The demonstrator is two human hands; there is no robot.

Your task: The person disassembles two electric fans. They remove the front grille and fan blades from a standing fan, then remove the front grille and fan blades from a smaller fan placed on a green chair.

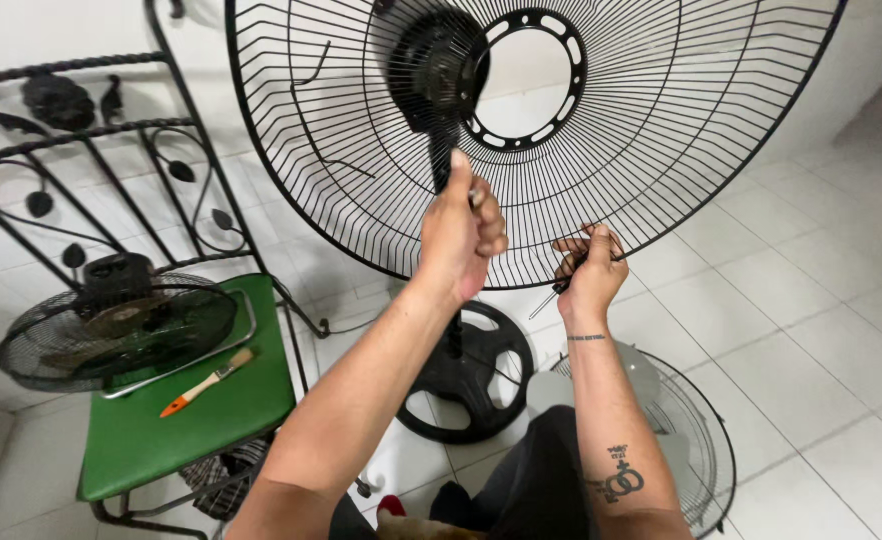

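Note:
A large black wire fan guard (661,110) is mounted on a standing fan with its motor housing (436,65) behind it. My left hand (461,230) is closed around a small metal piece at the guard's lower wires, just under the fan's black neck. My right hand (591,270) pinches the guard's bottom rim and also holds a thin screwdriver (549,297) that points down and left. The fan's round black base (466,370) stands on the white tiled floor below my hands.
A green chair seat (211,410) at the left carries a small black fan (111,330) and an orange-handled paintbrush (206,382). A black wrought-iron frame (91,170) stands behind it. Another wire guard with grey blades (696,440) lies on the floor at the right.

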